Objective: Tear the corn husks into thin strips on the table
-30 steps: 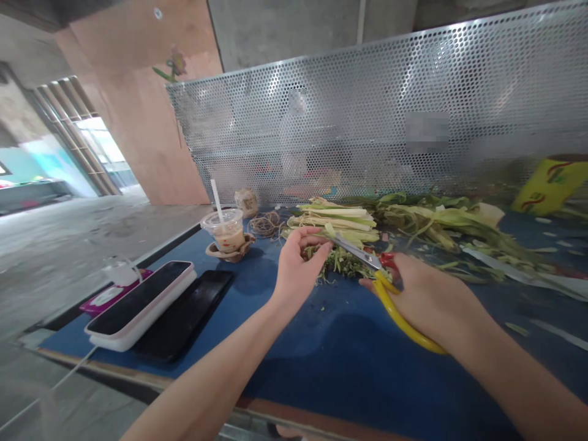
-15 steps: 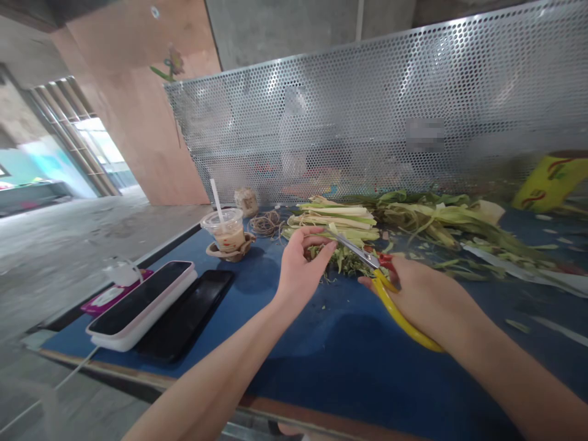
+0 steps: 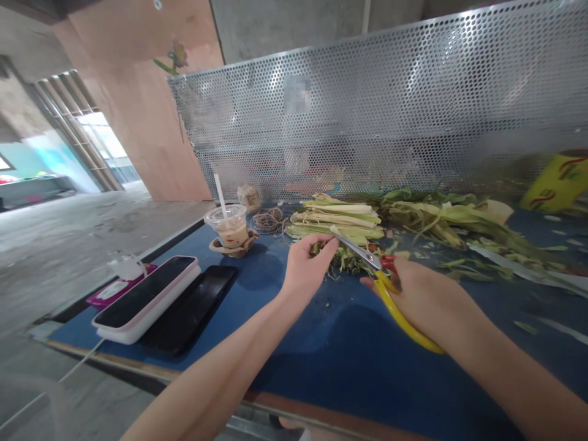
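My right hand (image 3: 425,294) grips a pair of scissors (image 3: 408,327) with yellow and red handles, the metal blades pointing up and to the left. At the blade tips, my left hand (image 3: 305,263) is closed in a pinch on a small pale green strip (image 3: 333,229), which looks like a piece of husk. Most of that strip is hidden by the fingers. Just behind both hands lies a stack of pale green husk-like strips (image 3: 344,214). Shredded green trimmings (image 3: 351,264) lie on the blue tabletop (image 3: 316,349) under the blades.
Larger green leaves (image 3: 432,217) are heaped at the back right, near a yellow container (image 3: 558,184). To the left stand an iced drink cup (image 3: 232,229) and a coil of twine (image 3: 269,220). Two phone-like devices, one a black phone (image 3: 193,309), lie front left. A perforated metal panel (image 3: 367,116) borders the back.
The view has shifted slightly. My left fingers have curled a little more by the blade tips, while the scissors keep nearly the same pose.
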Tool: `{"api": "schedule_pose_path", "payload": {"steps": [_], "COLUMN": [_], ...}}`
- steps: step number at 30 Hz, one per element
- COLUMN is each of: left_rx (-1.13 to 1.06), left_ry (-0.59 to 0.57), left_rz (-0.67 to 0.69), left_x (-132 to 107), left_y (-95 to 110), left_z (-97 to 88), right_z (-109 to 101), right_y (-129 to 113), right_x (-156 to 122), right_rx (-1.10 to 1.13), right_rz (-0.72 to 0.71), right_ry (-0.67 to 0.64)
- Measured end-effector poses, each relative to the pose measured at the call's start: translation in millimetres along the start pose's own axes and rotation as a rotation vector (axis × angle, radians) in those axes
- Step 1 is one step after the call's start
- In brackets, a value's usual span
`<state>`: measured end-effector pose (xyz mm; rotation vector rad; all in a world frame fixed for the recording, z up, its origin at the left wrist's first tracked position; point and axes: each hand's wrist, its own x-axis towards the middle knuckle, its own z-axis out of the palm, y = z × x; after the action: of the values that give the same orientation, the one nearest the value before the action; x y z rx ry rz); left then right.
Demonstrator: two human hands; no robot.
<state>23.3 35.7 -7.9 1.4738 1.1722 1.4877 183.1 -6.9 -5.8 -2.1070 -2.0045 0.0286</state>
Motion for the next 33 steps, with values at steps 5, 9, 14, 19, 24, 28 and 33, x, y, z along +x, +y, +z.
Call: {"api": "schedule_pose_path", "payload": {"steps": [5, 9, 14, 19, 24, 28, 33], "left_rx": [0.037, 0.055, 0.045, 0.092, 0.162, 0.213, 0.232], "left_ry": [-0.020, -0.020, -0.013, -0.011, 0.000, 0.005, 0.000], "left_rz": [0.025, 0.023, 0.028, 0.058, 0.090, 0.106, 0.103], "left_x": [-0.3, -0.1, 0.7, -0.3, -2.4, -2.9, -2.7], "left_y": [-3.4, -2.8, -0.6, 1.1, 2.8, 3.8, 3.3], "left_z": [-0.3, -0.3, -2.5, -4.4, -4.1, -4.6, -5.7], "right_z": [0.0, -2.8, -3.8, -4.6, -7.1, -5.6, -2.1], "right_y": [1.5, 2.5, 2.9, 2.1, -2.5, -4.2, -2.7], "right_x": [0.3, -0.1, 0.1, 0.4, -2.2, -3.4, -2.8], "right_rx": [0.007, 0.006, 0.008, -0.011, -0.093, -0.106, -0.094], "right_rz": [-0.021, 0.003, 0.021, 0.021, 0.004, -0.012, -0.013], "right_ry": [-0.010, -0.024, 0.000, 0.000, 0.003, 0.019, 0.060]}}
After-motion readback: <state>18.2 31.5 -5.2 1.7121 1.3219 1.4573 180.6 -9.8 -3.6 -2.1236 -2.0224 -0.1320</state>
